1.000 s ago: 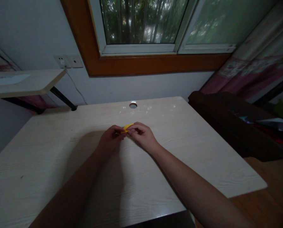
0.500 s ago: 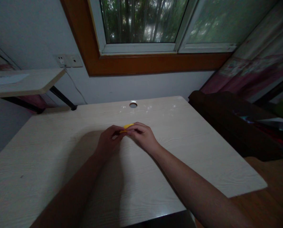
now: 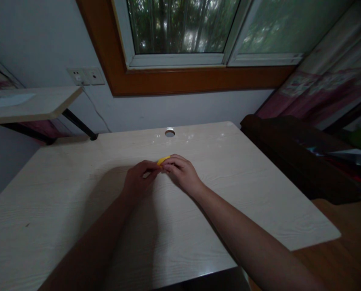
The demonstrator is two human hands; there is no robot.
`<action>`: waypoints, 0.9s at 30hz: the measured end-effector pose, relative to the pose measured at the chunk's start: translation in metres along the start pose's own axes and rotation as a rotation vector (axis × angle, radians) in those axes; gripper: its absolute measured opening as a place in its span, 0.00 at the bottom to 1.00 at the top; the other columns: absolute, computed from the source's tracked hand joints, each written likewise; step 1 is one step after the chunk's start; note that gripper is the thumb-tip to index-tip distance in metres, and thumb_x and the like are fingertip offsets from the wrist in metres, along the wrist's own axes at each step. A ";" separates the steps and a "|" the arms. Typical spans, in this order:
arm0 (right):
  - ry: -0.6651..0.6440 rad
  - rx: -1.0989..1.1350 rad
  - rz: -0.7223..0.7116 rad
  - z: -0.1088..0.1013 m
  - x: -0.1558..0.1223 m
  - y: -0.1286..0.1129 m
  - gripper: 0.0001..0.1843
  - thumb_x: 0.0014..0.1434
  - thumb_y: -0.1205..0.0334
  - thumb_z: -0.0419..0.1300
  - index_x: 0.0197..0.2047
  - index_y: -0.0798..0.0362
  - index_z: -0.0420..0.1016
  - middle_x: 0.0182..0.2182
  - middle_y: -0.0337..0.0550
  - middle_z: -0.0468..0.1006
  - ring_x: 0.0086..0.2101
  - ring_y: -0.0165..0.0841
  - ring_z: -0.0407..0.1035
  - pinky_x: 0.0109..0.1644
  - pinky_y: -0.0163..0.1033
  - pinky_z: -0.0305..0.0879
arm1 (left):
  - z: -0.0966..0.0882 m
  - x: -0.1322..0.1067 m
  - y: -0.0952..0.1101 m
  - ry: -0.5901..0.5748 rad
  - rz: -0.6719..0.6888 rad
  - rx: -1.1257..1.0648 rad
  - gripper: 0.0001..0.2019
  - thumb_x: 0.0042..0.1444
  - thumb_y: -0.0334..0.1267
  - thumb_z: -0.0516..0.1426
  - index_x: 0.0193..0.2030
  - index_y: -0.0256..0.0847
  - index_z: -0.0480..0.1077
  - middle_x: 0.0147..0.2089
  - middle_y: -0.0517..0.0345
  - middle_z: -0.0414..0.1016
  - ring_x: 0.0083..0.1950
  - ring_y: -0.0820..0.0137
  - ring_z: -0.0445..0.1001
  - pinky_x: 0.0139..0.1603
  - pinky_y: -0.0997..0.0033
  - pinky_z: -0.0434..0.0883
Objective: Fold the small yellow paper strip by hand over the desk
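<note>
A small, thin yellow piece (image 3: 163, 160), maybe paper, shows between my hands over the middle of the desk; its kind and full shape are hidden by the fingers. My left hand (image 3: 141, 174) pinches its near left end between thumb and fingertips. From the right, my right hand (image 3: 182, 171) is closed around the piece, with its fingers curled over the top. The fingertips of both hands meet or nearly meet at the near edge of the yellow piece.
The pale wood-grain desk (image 3: 229, 178) has a round cable hole (image 3: 170, 133) near its back edge. A raised shelf (image 3: 35, 105) on black legs stands at the left. Behind are a wall socket (image 3: 86, 76) and a window; dark furniture (image 3: 289, 153) flanks the right side.
The fingertips have shifted slightly on the yellow piece, and its strip on the left-hand side is less visible now. Both arms stay in nearly the same place.
</note>
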State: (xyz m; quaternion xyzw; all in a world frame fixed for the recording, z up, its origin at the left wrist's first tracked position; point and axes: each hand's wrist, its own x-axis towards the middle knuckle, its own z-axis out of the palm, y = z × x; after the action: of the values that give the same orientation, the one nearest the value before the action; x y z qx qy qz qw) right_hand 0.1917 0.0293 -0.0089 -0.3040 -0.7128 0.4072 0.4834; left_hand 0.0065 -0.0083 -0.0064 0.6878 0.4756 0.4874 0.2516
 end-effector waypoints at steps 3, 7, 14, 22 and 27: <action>0.003 -0.032 -0.014 0.000 0.000 -0.002 0.08 0.62 0.64 0.58 0.38 0.48 0.79 0.36 0.41 0.77 0.38 0.31 0.72 0.43 0.37 0.68 | 0.001 -0.001 0.001 -0.048 -0.079 -0.135 0.07 0.58 0.41 0.60 0.40 0.41 0.74 0.37 0.54 0.80 0.38 0.68 0.79 0.42 0.69 0.75; -0.032 -0.103 -0.060 -0.001 -0.001 -0.006 0.08 0.63 0.66 0.57 0.38 0.48 0.79 0.36 0.42 0.77 0.40 0.32 0.72 0.45 0.38 0.67 | 0.005 -0.001 -0.004 0.031 -0.160 -0.416 0.11 0.56 0.41 0.62 0.39 0.39 0.67 0.33 0.58 0.78 0.34 0.69 0.79 0.38 0.68 0.76; -0.069 -0.139 -0.108 -0.003 0.001 -0.007 0.08 0.61 0.66 0.60 0.41 0.47 0.78 0.39 0.42 0.78 0.41 0.33 0.72 0.47 0.39 0.67 | 0.008 0.003 -0.005 0.005 -0.152 -0.505 0.15 0.52 0.40 0.65 0.39 0.40 0.64 0.31 0.62 0.75 0.31 0.72 0.78 0.34 0.71 0.76; -0.092 -0.156 -0.089 -0.004 0.002 -0.008 0.05 0.61 0.65 0.60 0.37 0.48 0.79 0.36 0.41 0.78 0.39 0.33 0.72 0.46 0.39 0.67 | 0.007 0.000 -0.010 -0.062 -0.143 -0.431 0.14 0.54 0.39 0.64 0.42 0.40 0.65 0.33 0.60 0.77 0.34 0.71 0.79 0.39 0.69 0.76; -0.082 -0.170 -0.101 -0.004 0.002 -0.007 0.05 0.61 0.66 0.60 0.37 0.48 0.78 0.37 0.42 0.77 0.40 0.33 0.72 0.47 0.39 0.67 | 0.008 0.000 -0.010 -0.061 -0.160 -0.417 0.14 0.54 0.40 0.64 0.42 0.40 0.65 0.33 0.59 0.76 0.33 0.70 0.79 0.37 0.69 0.76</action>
State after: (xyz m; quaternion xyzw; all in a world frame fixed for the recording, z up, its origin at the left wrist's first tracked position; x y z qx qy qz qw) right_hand 0.1941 0.0285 -0.0009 -0.2909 -0.7784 0.3323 0.4462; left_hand 0.0094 -0.0033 -0.0178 0.5953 0.4098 0.5327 0.4402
